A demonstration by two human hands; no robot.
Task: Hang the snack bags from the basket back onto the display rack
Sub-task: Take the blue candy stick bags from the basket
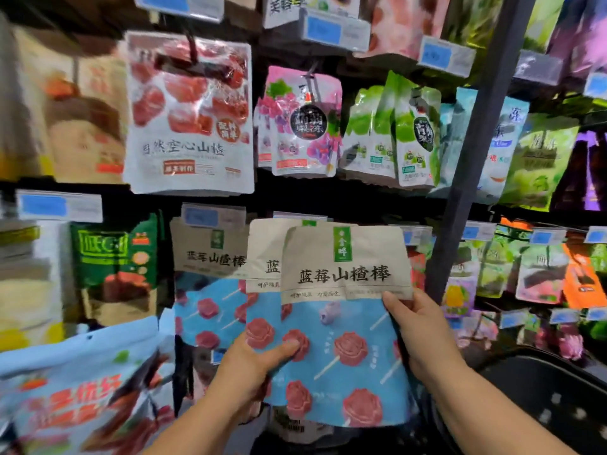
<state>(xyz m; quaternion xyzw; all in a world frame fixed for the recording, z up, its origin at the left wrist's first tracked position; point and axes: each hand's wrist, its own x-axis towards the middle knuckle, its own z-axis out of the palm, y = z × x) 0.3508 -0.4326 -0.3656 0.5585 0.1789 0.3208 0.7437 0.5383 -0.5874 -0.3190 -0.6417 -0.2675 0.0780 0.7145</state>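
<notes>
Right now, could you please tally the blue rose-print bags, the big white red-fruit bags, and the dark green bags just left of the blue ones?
Blue rose-print bags: 3 (front one, held; one behind it; one on the rack at left)
White red-fruit bag: 1
Dark green bag: 1
Total: 5
</notes>
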